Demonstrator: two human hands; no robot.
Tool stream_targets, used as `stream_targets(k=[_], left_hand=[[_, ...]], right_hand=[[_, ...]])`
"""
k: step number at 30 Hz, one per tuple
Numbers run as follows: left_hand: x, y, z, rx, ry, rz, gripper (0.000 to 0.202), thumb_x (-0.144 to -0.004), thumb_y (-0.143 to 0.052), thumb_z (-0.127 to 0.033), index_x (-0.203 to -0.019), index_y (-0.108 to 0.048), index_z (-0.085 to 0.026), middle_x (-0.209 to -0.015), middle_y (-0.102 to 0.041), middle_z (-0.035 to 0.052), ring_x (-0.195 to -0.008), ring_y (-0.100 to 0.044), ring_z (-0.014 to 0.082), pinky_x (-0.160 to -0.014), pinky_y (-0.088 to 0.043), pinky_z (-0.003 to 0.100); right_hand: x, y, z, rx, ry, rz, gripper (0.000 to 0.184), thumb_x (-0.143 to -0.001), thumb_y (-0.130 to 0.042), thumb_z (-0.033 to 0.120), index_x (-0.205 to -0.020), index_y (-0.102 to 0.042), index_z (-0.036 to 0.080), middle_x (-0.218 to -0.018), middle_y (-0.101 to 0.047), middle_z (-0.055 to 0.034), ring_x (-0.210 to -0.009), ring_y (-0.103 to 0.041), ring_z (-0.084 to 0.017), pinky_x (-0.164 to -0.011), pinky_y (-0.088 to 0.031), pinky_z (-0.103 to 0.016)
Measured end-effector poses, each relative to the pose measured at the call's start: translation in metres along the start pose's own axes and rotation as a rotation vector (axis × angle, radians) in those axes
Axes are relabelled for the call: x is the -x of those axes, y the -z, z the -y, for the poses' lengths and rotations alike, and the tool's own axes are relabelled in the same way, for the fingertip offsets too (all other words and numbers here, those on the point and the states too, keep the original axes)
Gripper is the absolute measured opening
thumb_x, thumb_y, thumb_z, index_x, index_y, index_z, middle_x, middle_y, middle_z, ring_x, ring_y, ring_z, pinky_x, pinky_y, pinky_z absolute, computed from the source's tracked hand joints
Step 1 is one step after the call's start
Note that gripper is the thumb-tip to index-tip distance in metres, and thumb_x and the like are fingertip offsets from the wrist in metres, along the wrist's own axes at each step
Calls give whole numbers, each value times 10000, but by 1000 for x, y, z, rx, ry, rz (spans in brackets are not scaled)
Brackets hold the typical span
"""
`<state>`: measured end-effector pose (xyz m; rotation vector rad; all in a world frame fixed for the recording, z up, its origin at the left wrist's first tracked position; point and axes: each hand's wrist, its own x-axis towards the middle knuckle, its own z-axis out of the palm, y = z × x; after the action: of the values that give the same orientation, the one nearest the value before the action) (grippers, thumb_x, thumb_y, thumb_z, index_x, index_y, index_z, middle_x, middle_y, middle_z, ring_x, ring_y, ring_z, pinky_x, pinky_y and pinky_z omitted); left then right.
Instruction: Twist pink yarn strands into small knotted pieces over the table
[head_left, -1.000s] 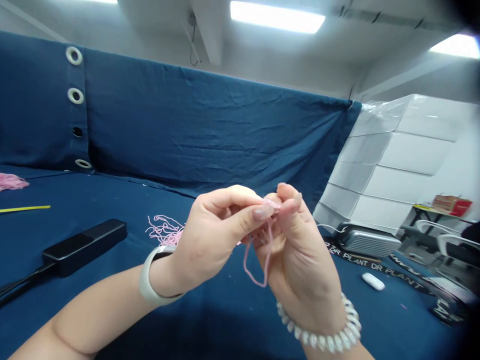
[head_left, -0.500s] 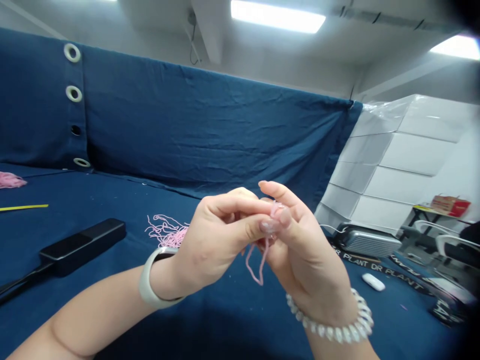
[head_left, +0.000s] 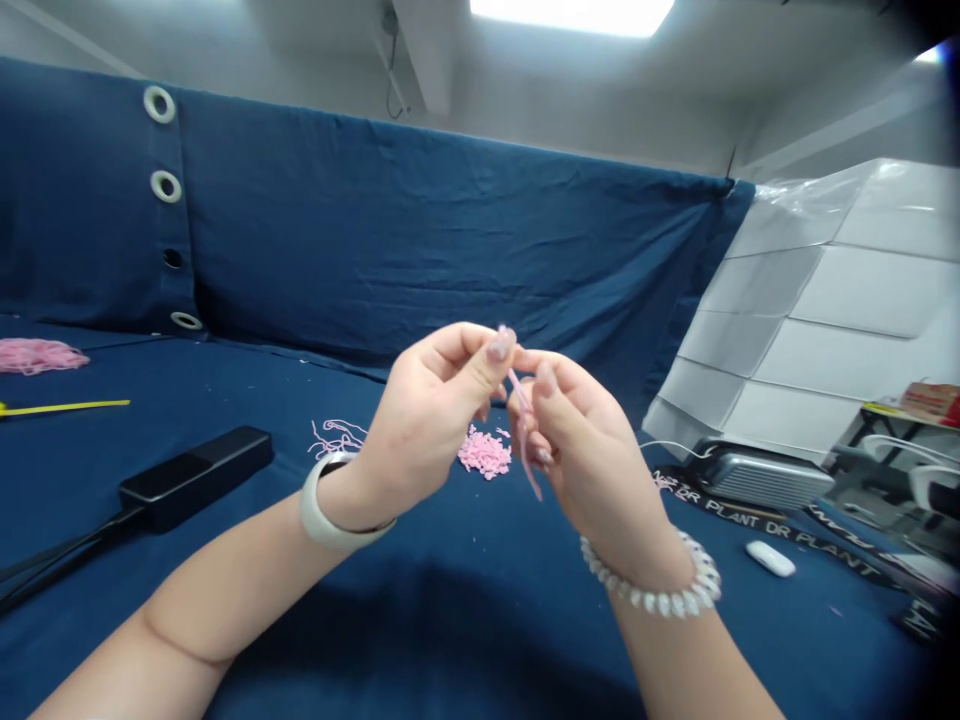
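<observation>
Strand, pink (head_left: 529, 452), is up at the fingertips, above the blue cloth (head_left: 465, 590). Left hand (head_left: 420, 430): thumb and forefinger pinching its top end. Right hand (head_left: 600, 445): forefinger reaches across to the left fingertips, thumb raised, other fingers curled in beside the strand; can't tell if they grip it. Loose end hangs free below the right fingers.

Pile of small pink pieces (head_left: 485, 453): beyond and below the fingers, showing between the hands. Loose pink threads (head_left: 337, 437): left of left fingers, partly behind that hand. Black device (head_left: 196, 475): further left of the fingers, cord attached. Yellow strip (head_left: 67, 408) and pink bundle (head_left: 41, 355): far left of them. Silver-and-black unit (head_left: 769, 472): well right of the fingers; white mouse-shaped object (head_left: 770, 559) nearer the wearer than the unit.
</observation>
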<state>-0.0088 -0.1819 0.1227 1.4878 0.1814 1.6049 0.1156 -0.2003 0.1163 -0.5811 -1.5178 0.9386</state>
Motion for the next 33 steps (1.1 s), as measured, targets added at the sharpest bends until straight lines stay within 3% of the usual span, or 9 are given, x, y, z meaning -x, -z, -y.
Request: stream_targets(k=[4, 8, 12, 15, 18, 28, 33], left_hand=[[-2, 3, -10, 0, -42, -84, 184, -710, -724, -329, -689, -639, -167, -630, -604, -13, -546, -560, 82, -535, -480, 193], [0, 4, -16, 4, -104, -33, 166, -729, -706, -324, -690, -640, -176, -701, -621, -13, -642, -600, 90, -608, -497, 190], [-1, 6, -19, 38, -64, 71, 184, -737, -690, -343, -707, -619, -176, -736, -634, -16, -704, -639, 114, -668, -529, 220], [-2, 8, -21, 94, 15, 170, 208, -739, -673, -376, -722, -597, -183, -634, -606, -39, -567, -621, 101, -559, -531, 213], [-2, 8, -22, 117, 66, 201, 212, -757, -656, -380, -722, -590, -181, -548, -569, -59, -404, -530, 55, -426, -472, 162], [5, 3, -27, 269, 107, 179, 185, -787, -649, -327, -711, -582, -173, -516, -542, -83, -323, -421, 2, -503, -542, 183], [8, 1, -30, 332, 148, 228, 179, -791, -644, -326, -710, -580, -179, -519, -546, -80, -287, -377, 1, -375, -475, 146]], right_hand=[[-2, 4, 1, 207, -59, 187, 253, -817, -607, 408, -745, -541, 174, -563, -438, 51, -492, -371, -54, -435, -314, -177], [-1, 4, 1, 384, -95, 340, 315, -854, -540, 434, -712, -591, 158, -632, -516, 5, -583, -449, -90, -515, -376, -212], [-2, 6, 1, 442, -66, 365, 320, -876, -510, 418, -721, -612, 156, -657, -546, -3, -614, -503, -104, -576, -425, -224], [-4, 15, 5, 491, 16, 340, 332, -906, -463, 398, -716, -606, 166, -721, -535, -8, -642, -492, -101, -620, -428, -229], [-4, 28, 13, 531, 17, 396, 306, -916, -453, 388, -764, -609, 173, -759, -542, -14, -695, -496, -113, -666, -423, -240], [9, 52, 35, 514, -7, 534, 431, -913, -428, 438, -595, -537, 168, -578, -530, -11, -559, -482, -111, -546, -380, -244], [10, 55, 38, 487, 102, 629, 426, -915, -428, 428, -607, -570, 170, -554, -533, -15, -562, -508, -127, -550, -401, -267]])
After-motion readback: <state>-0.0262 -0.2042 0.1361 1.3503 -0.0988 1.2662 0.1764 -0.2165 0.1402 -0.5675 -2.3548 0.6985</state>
